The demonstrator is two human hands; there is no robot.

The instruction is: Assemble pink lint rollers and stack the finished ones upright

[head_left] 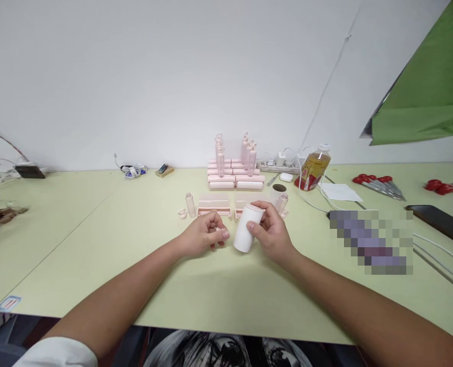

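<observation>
My right hand (274, 234) grips a plain white roll (246, 232), tilted, thumb on its near side and fingers behind it. Just to its left, my left hand (207, 233) is curled with thumb and fingers close together; whatever sits between the fingertips is too small to make out. Behind the hands lie two open pink cases, the left case (214, 211) more visible than the right case (238, 213), which is partly covered by the roll. A small clear pink bottle (190, 205) stands at the left, near a pink cap piece (182, 214). Another bottle (282, 204) is behind my right hand.
Stacked pink cases (236, 182) with several upright bottles (220, 162) stand by the wall. Rightward are a hollow-ended roll (279, 189), a drink bottle (313, 168), a power strip (277, 167), cables, red-handled tools (379, 184) and a dark phone-like object (440, 220).
</observation>
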